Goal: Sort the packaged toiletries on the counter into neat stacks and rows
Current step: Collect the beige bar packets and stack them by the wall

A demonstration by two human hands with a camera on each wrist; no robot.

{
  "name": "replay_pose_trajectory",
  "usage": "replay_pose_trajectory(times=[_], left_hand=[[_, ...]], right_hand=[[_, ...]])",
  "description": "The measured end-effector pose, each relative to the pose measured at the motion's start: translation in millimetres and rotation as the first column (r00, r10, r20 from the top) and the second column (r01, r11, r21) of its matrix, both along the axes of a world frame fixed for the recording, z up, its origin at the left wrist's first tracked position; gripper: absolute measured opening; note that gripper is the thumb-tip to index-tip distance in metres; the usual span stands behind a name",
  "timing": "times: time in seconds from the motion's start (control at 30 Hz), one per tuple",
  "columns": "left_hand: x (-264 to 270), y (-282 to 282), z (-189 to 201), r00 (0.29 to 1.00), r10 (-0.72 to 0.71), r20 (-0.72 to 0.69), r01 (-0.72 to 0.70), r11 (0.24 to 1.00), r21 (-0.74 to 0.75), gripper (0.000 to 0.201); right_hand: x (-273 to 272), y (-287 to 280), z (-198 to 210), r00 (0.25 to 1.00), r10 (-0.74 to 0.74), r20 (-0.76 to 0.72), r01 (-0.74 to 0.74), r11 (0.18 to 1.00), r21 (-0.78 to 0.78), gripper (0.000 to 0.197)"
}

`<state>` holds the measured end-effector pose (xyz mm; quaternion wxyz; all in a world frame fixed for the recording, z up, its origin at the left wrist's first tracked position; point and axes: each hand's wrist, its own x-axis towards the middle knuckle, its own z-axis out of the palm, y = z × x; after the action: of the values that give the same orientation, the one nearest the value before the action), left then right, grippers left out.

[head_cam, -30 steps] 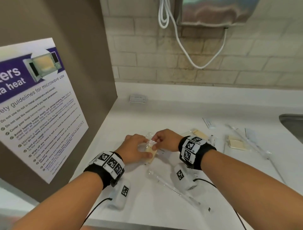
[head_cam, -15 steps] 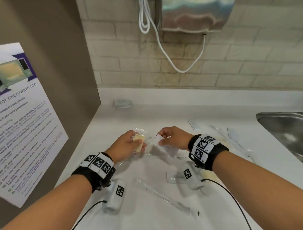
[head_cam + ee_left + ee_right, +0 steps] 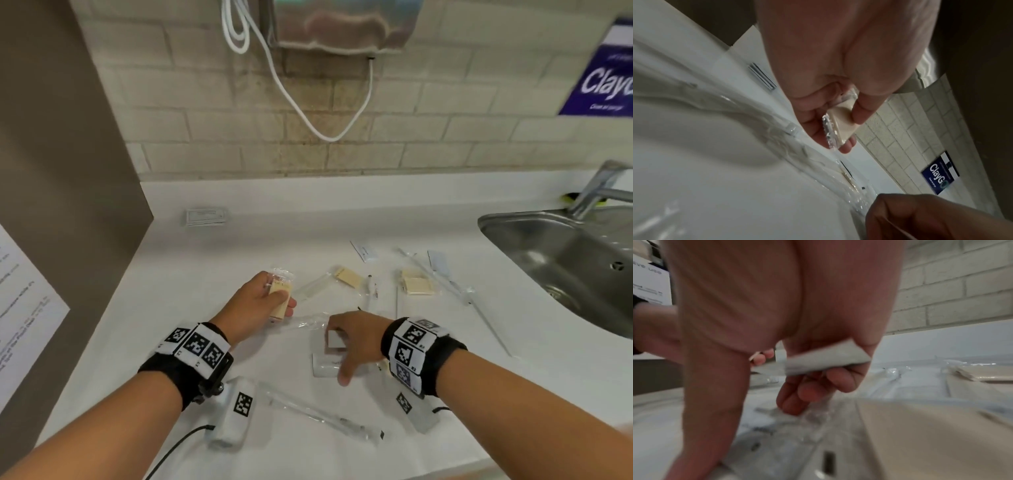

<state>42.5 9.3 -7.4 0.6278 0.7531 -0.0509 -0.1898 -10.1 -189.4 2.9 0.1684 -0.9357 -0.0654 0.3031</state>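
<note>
My left hand [image 3: 282,301] hovers above the white counter [image 3: 191,294], pinching a cream soap bar [image 3: 278,313] in clear wrap. The left wrist view shows thumb and fingers [image 3: 859,113] on that soap bar [image 3: 840,128]. My right hand [image 3: 342,346] sits nearer to me, fingers curled round a small white sachet [image 3: 334,340]; the right wrist view shows the sachet [image 3: 826,361] gripped. Its thumb reaches down over another white sachet [image 3: 323,366] lying flat. More wrapped soaps [image 3: 349,277] [image 3: 416,284] lie behind.
A wrapped toothbrush [image 3: 322,416] lies close to me. Long clear-wrapped items [image 3: 455,291] and a sachet [image 3: 363,250] are scattered to the right. A small stack of white packets [image 3: 205,217] sits at the back. A steel sink [image 3: 565,260] with tap [image 3: 596,188] is far right; a brown panel stands left.
The hands have parted: the left kept the soap bar and raised it leftward; the right drew back toward me holding a white sachet. The view swung right, showing the sink.
</note>
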Motion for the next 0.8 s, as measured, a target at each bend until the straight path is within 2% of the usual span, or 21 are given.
replay_pose_trajectory(times=[0.1, 0.2, 0.37, 0.43, 0.5, 0.63, 0.7, 0.8], left_hand=[[2, -8, -5, 1.000, -0.007, 0.005, 0.007, 1.000, 0.019, 0.015], [3, -18, -7, 1.000, -0.014, 0.001, 0.014, 1.000, 0.017, 0.019], [7, -37, -3, 1.000, 0.000, 0.018, -0.001, 1.000, 0.031, 0.014], [9, -44, -3, 1.000, 0.012, 0.013, -0.013, 0.999, 0.032, 0.012], [10, -52, -2, 1.000, 0.016, 0.018, -0.017, 0.999, 0.045, 0.012], [15, -64, 0, 0.999, 0.030, 0.027, -0.031, 0.998, 0.054, 0.013], [17, -71, 1, 0.999, 0.023, 0.024, -0.024, 0.998, 0.059, 0.012], [20, -84, 1, 1.000, 0.002, 0.005, -0.002, 0.998, 0.061, 0.017]], right_hand=[[-1, 3, -2, 0.997, 0.042, 0.062, -0.041, 0.999, -0.015, 0.067], [-1, 1, -6, 0.992, -0.012, 0.129, 0.001, 0.997, 0.078, 0.055], [3, -10, -13, 0.991, -0.012, 0.137, -0.004, 0.993, 0.117, 0.046], [7, -15, -15, 0.988, -0.010, 0.153, -0.007, 0.994, 0.107, 0.048], [13, -20, -18, 0.989, 0.022, 0.148, -0.039, 0.993, 0.115, 0.057], [18, -36, -7, 0.990, -0.017, 0.140, -0.020, 0.966, 0.259, 0.076], [16, -50, 4, 0.979, -0.037, 0.202, -0.024, 0.957, 0.290, 0.071], [12, -77, 14, 0.967, -0.048, 0.250, -0.019, 0.966, 0.257, 0.059]])
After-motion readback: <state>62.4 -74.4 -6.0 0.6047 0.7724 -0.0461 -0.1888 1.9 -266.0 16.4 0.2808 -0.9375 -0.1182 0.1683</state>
